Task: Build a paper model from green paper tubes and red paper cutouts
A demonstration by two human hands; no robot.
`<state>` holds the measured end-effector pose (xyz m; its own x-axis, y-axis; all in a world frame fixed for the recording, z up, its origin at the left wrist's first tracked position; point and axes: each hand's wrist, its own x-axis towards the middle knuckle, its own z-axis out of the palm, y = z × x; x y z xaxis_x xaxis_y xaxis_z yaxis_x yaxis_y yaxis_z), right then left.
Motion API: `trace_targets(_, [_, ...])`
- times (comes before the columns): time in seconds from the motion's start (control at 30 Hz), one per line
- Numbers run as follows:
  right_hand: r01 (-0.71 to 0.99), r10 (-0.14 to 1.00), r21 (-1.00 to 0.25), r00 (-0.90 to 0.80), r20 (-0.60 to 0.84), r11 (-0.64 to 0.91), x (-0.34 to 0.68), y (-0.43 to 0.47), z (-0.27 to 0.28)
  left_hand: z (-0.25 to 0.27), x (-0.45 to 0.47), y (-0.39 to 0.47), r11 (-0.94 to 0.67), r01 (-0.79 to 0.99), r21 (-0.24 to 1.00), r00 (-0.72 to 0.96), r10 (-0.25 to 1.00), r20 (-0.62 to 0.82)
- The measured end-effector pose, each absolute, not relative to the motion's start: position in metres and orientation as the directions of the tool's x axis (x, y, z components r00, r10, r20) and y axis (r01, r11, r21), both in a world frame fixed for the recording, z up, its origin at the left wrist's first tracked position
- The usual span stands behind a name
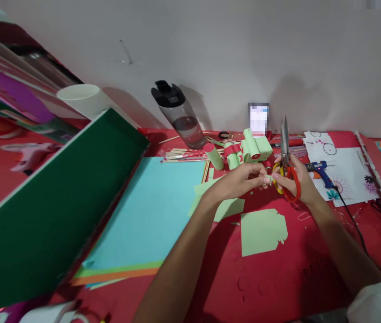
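Note:
My left hand (pixel 253 177) pinches a tiny scrap of light green paper (pixel 270 179). Close beside it, my right hand (pixel 298 179) has the scissors (pixel 285 139) hooked in its fingers, blades pointing up, with one red and one yellow handle. The right fingertips also meet at the green scrap. Below the hands lies a light green paper sheet (pixel 262 233) with a ragged, cut right edge. Just behind the hands stands a light green paper model (pixel 254 148) of rolled tubes with red parts. A separate green paper tube (pixel 214 156) with a red top is left of it.
Blue paper (pixel 153 211) tops a stack at left, beside a dark green board (pixel 59 193). A water bottle (pixel 182 119) and a phone (pixel 258 119) stand by the wall. A blue glue gun (pixel 323 172) with a trailing cord lies on patterned paper (pixel 355 179) at right.

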<state>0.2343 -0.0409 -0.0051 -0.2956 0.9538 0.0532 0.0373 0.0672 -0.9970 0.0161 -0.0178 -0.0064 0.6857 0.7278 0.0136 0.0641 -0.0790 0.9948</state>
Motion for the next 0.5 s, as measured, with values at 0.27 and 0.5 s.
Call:
trace_targets(0.27, [0.005, 0.974, -0.993, -0.197, 0.111, 0.114, 0.2339, -0.0390, -0.0043, -0.0069, 0.0233, -0.0174, -0.080, 0.025, 0.997, 0.625, 0.779, 0.046])
trace_targets(0.5, [0.005, 0.982, -0.990, -0.122, 0.143, 0.144, 0.2349, -0.0372, -0.0070, -0.0097, 0.0267, -0.0165, -0.066, 0.024, 0.998, 0.606, 0.794, 0.038])
